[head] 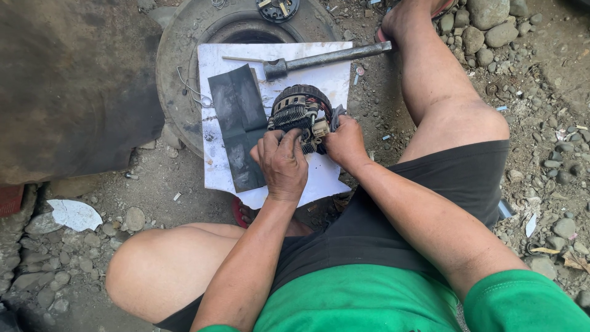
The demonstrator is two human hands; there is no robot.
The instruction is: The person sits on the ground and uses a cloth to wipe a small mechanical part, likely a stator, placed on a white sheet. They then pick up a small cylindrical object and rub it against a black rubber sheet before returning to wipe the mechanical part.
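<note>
Both hands grip a round, dark metal alternator with copper windings showing through its ribbed casing (299,110). The left hand (283,163) is clenched over its near side, fingers curled on the casing; the right hand (346,143) grasps its right edge, beside a pale plastic connector. The alternator sits on a white sheet of board (329,80), stained with dark smudges, which lies across a worn tyre on its side (178,61).

Just left of the alternator, a long dark rubber strip (239,126) lies on the sheet, its lower end touching the left hand. Beyond the alternator, a grey steel hammer with a pipe handle (326,59) lies across the sheet's far edge. A bent wire clip (192,91) rests at the sheet's left edge. A small round black part (278,8) sits on the tyre's far rim.

Around it is gravel ground (541,123). A white shard (75,214) lies left of the person's knee, and a large brown mass (67,86) fills the left.
</note>
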